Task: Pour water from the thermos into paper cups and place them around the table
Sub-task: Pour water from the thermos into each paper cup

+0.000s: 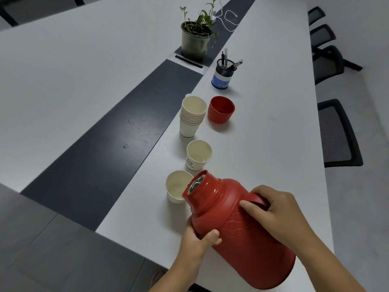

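Note:
A red thermos [242, 232] is tilted far over, its open mouth right at the rim of the nearest paper cup [175, 187]. My right hand [273, 209] grips the thermos handle from above. My left hand [200, 239] holds the thermos body from below, thumb on its side. A second paper cup [199, 154] stands upright just behind the first. Further back is a stack of several paper cups [192, 115]. The red thermos lid [221, 109] sits open side up beside the stack.
All stands on a long white table [263, 144] with a dark centre strip [105, 157]. Behind the cups are a mesh pen holder [224, 73], a potted plant [195, 39] and a white cable [229, 18]. Black chairs [336, 133] line the right edge.

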### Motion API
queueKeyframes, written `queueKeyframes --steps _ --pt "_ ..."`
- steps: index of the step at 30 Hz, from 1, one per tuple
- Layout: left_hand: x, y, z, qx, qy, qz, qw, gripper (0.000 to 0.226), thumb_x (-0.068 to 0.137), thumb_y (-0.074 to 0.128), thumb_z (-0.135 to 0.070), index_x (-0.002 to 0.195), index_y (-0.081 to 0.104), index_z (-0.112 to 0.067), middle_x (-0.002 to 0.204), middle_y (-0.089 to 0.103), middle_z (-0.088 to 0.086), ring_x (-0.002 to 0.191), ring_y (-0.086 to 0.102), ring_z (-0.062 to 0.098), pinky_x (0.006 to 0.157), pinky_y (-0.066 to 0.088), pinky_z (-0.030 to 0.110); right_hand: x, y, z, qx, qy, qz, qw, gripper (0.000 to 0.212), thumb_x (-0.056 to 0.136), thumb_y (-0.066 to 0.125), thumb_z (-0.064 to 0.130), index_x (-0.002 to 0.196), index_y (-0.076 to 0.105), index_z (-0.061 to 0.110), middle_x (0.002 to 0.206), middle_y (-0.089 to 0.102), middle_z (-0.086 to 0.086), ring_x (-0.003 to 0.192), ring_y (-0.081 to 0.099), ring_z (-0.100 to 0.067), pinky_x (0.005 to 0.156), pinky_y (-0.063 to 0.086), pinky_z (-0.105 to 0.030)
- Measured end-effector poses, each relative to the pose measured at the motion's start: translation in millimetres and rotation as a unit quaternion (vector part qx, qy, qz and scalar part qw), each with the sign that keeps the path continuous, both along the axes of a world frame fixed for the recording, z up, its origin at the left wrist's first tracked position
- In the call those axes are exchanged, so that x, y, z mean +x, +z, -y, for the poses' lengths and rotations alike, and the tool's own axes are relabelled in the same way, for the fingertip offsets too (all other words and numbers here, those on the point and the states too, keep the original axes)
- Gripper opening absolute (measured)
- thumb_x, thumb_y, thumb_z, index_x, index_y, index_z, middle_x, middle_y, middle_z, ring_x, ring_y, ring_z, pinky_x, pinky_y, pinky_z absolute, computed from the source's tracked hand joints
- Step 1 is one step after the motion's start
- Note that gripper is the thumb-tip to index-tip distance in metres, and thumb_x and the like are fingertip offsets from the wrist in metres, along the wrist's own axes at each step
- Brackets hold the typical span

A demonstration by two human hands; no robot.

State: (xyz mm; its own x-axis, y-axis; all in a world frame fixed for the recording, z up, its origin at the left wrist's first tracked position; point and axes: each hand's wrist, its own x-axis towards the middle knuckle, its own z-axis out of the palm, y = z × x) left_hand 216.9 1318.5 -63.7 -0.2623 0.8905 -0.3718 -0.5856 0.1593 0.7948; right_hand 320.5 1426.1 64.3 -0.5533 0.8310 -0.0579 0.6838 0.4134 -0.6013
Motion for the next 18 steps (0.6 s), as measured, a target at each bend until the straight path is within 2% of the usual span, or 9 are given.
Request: queueKeyframes --steps 3,6,15,18 --pt "1.0 -0.7 0.5 -0.005 0.008 0.005 1.000 0.109 0.015 0.083 -0.064 0.107 0.049 -0.016 0.097 0.065 0.008 0.078 0.069 0.011 0.058 0.052 0.019 -0.4 -0.4 0.9 -0.003 0.000 0.009 1.000 0.018 0.073 0.070 0.027 0.064 0.054 0.030 0.060 0.060 0.006 0.067 0.056 -0.008 0.059 0.040 -0.016" --pt "2.0 -0.3 1.0 -0.006 0.016 0.004 1.000 0.107 0.013 0.083 -0.064 0.102 0.050 -0.016 0.092 0.064 0.007 0.071 0.068 0.007 0.054 0.051 0.017 -1.0 -0.2 1.3 -0.007 -0.003 0.015 1.000 0.013 0.073 0.069 0.027 0.067 0.059 0.023 0.063 0.063 0.002 0.061 0.058 -0.011 0.060 0.041 -0.019" --pt "1.2 0.7 3.3 -0.009 0.013 0.002 1.000 0.108 0.015 0.082 -0.066 0.104 0.049 -0.016 0.094 0.063 0.010 0.069 0.068 0.007 0.056 0.051 0.017 -1.7 0.1 3.7 -0.007 -0.010 0.018 1.000 0.014 0.073 0.069 0.027 0.067 0.058 0.024 0.062 0.062 0.004 0.061 0.057 -0.010 0.060 0.041 -0.019" --pt "0.9 0.7 4.0 -0.009 0.012 0.001 1.000 0.107 0.016 0.082 -0.067 0.105 0.050 -0.017 0.098 0.065 0.011 0.077 0.069 0.011 0.060 0.052 0.018 -1.5 -0.8 4.2 -0.004 -0.009 0.020 1.000 0.013 0.073 0.069 0.027 0.068 0.057 0.025 0.062 0.061 0.007 0.061 0.057 -0.009 0.061 0.040 -0.016"
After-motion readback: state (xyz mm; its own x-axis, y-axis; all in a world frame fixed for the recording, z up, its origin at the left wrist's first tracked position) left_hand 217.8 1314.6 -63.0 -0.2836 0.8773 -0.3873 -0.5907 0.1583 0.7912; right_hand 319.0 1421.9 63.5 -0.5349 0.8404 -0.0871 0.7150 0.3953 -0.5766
